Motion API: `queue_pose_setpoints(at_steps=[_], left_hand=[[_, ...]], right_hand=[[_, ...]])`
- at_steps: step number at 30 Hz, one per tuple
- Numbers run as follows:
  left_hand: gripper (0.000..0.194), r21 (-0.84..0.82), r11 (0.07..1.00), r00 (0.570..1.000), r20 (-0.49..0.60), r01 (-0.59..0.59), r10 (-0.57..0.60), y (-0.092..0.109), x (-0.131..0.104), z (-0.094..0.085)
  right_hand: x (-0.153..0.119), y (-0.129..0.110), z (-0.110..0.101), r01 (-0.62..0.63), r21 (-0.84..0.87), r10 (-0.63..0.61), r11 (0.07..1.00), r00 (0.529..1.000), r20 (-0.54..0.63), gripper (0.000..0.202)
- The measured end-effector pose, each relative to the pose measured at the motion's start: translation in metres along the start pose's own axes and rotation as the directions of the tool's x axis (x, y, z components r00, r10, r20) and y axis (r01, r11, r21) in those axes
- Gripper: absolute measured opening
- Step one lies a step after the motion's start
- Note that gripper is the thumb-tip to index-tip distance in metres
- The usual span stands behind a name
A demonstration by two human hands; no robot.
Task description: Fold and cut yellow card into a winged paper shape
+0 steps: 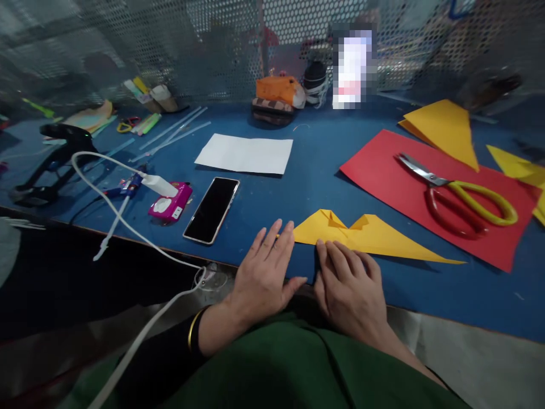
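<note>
A folded yellow-orange paper [374,236] lies on the blue table near its front edge, with two raised peaks and a long point to the right. My left hand [266,272] rests flat at the paper's left end, fingers stretched out and holding nothing. At the paper's lower edge is my right hand [351,278], its fingers bent and close together, the fingertips touching the paper. Whether the right hand grips anything underneath is hidden.
Red-and-yellow scissors [447,187] lie on red paper [378,165] at the right. A phone [213,210], a pink socket block [172,204] with a white cable and white paper [244,153] are to the left. More folded yellow paper [447,128] sits at the back right.
</note>
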State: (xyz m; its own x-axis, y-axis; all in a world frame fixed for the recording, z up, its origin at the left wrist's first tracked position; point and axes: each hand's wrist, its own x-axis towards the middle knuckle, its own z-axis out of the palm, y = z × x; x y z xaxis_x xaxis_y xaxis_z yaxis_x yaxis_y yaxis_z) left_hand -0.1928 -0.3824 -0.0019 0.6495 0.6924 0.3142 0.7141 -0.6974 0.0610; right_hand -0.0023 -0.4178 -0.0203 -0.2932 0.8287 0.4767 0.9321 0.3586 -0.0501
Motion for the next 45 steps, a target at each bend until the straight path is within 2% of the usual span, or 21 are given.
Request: queue_pose_setpoints(at_steps=[4,9,18,22,26,31,33,36,41,45], left_hand=[[0.057,-0.151,0.976,0.984,0.054,-0.159,0.169,0.011,0.013,0.011],[0.062,-0.157,0.971,0.981,0.039,-0.181,0.189,0.011,0.018,0.015],[0.063,-0.047,0.972,0.974,-0.007,-0.229,0.229,0.011,0.020,0.015],[0.066,-0.021,0.972,0.972,-0.005,-0.234,0.234,0.011,0.020,0.015],[0.073,-0.022,0.974,0.974,-0.022,-0.227,0.226,0.018,0.027,0.020],[0.076,-0.050,0.966,0.968,-0.005,-0.252,0.252,0.034,0.041,0.031],[0.075,-0.041,0.970,0.971,-0.015,-0.239,0.238,0.038,0.044,0.034],[0.072,-0.035,0.970,0.970,-0.047,-0.240,0.238,0.040,0.044,0.036],[0.060,-0.055,0.970,0.971,-0.052,-0.237,0.235,0.039,0.042,0.037],[0.065,-0.064,0.969,0.971,-0.011,-0.239,0.238,0.040,0.043,0.035]], right_hand=[[-0.002,0.002,0.002,0.020,0.011,-0.020,1.000,1.000,-0.017,0.040],[-0.015,0.018,-0.004,-0.037,0.011,0.038,0.999,0.999,-0.031,0.045],[-0.060,0.092,-0.032,-0.117,-0.132,0.111,0.984,0.993,-0.051,0.045],[-0.072,0.110,-0.038,-0.131,-0.200,0.126,0.971,0.991,-0.037,0.047],[-0.070,0.107,-0.038,-0.149,-0.243,0.141,0.958,0.989,-0.049,0.044],[-0.067,0.093,-0.037,-0.275,-0.296,0.268,0.915,0.961,-0.063,0.041],[-0.064,0.086,-0.036,-0.290,-0.314,0.280,0.904,0.957,-0.078,0.041],[-0.053,0.070,-0.031,-0.234,-0.258,0.223,0.937,0.972,-0.071,0.045],[-0.029,0.040,-0.018,-0.072,-0.017,0.072,0.997,0.996,-0.044,0.042],[-0.026,0.036,-0.013,-0.065,-0.015,0.064,0.998,0.995,-0.074,0.041]])
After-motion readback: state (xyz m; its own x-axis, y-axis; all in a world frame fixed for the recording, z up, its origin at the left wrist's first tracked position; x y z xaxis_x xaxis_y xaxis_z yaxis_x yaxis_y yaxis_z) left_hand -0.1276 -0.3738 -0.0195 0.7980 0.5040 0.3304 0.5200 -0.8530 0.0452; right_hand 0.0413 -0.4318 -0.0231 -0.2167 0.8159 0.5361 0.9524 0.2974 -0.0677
